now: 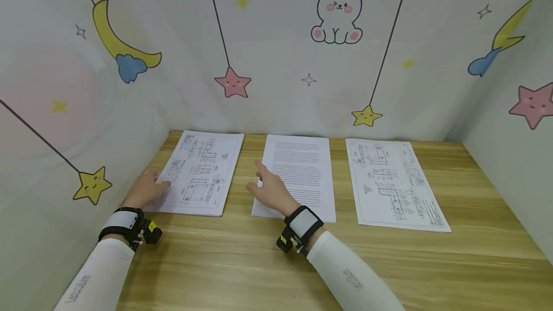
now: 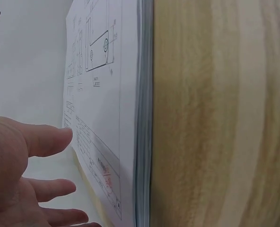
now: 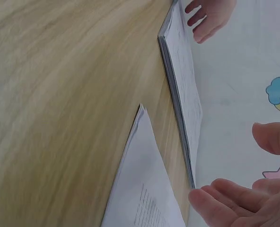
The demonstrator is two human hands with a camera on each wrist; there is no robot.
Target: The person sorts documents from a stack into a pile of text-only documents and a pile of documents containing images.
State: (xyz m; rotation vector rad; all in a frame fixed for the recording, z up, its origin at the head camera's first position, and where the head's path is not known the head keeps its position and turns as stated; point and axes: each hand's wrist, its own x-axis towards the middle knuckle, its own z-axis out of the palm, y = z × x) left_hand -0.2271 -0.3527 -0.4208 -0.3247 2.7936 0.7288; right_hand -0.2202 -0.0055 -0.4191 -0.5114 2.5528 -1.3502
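A thick stack of drawing sheets (image 1: pixel 203 162) lies at the left of the table, its page edges (image 2: pixel 144 118) visible in the left wrist view. By its left edge is my left hand (image 1: pixel 146 190), fingers spread and thumb toward the paper, holding nothing; contact cannot be told. My right hand (image 1: pixel 274 193) hovers over the left side of a thinner stack of printed text pages (image 1: pixel 302 167) in the middle. Its fingers are extended and relaxed, with nothing between them, pointing toward the left stack. The right wrist view shows a corner of the text pages (image 3: pixel 140 170) below that hand.
To the right lies another drawing sheet or thin stack (image 1: pixel 402 176). All the paper rests on a wood-grain table (image 1: pixel 242 258). White curtains (image 1: pixel 285 47) printed with stars, moons and a rabbit close off the back and both sides.
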